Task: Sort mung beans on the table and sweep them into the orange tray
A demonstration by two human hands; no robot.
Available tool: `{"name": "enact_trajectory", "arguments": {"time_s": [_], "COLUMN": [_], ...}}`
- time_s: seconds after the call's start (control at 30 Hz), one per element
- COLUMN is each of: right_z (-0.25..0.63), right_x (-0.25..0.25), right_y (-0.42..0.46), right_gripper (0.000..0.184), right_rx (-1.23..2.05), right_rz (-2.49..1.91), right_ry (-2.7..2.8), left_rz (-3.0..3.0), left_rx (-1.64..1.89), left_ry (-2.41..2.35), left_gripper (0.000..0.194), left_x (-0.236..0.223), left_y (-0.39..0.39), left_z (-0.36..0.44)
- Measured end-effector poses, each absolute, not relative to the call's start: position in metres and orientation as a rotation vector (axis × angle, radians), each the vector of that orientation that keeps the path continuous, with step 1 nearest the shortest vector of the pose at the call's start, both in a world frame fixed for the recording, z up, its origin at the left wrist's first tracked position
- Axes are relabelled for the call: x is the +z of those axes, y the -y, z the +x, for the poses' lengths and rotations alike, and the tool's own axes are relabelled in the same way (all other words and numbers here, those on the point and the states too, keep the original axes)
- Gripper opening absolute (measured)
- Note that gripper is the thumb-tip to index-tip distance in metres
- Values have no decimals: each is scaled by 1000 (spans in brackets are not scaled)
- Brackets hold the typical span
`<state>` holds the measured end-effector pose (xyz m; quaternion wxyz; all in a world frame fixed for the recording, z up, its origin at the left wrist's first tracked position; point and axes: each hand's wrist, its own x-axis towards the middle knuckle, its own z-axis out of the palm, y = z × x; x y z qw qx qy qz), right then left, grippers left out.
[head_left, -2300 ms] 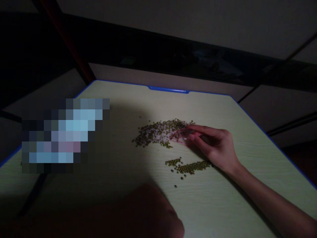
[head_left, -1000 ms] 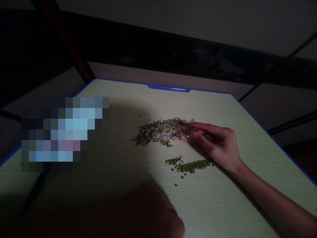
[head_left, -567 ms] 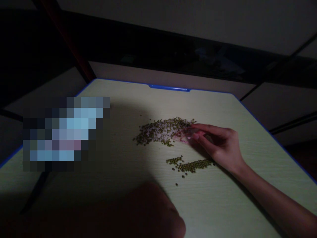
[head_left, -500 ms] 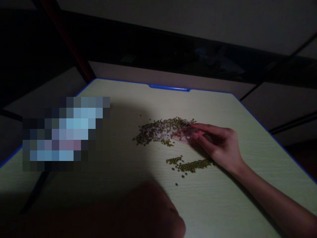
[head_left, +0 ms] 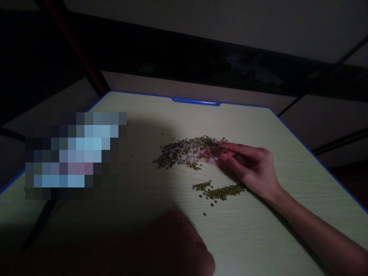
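Note:
My right hand [head_left: 254,168] pinches a thin, see-through piece of pink-marked plastic [head_left: 211,154] between thumb and fingers. The plastic lies low against the right end of a spread heap of green mung beans [head_left: 175,153] mixed with small white grains [head_left: 186,150]. Nearer to me is a second, narrow group of green beans [head_left: 225,191], with a few loose ones beside it. My left hand [head_left: 186,245] rests in deep shadow at the bottom edge, apart from the beans. Its fingers are too dark to make out.
Everything lies on a pale wood-grain table [head_left: 293,199] with a blue rim and a blue handle-like strip [head_left: 197,102] at the far edge. A pixelated bright object [head_left: 83,149] stands at left on a dark support. Cabinet panels [head_left: 230,19] rise behind.
My right hand has shifted very slightly left with the plastic, along the edge of the heap. The left hand and both bean groups look the same.

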<state>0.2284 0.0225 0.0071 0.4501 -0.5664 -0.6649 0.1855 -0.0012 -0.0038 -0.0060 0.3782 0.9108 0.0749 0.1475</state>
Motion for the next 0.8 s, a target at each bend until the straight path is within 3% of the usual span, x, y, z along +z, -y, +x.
{"name": "enact_trajectory", "arguments": {"time_s": [0.8], "right_z": [227], "right_x": [6], "right_y": [-26], "right_gripper": [23], "right_rx": [514], "right_rz": [-1360], "right_ry": [1675], "left_rz": [2332], "left_rx": [381], "left_ry": [-204], "left_gripper": [24], "left_x": [-9], "left_y": [5], "left_z": [-3]}}
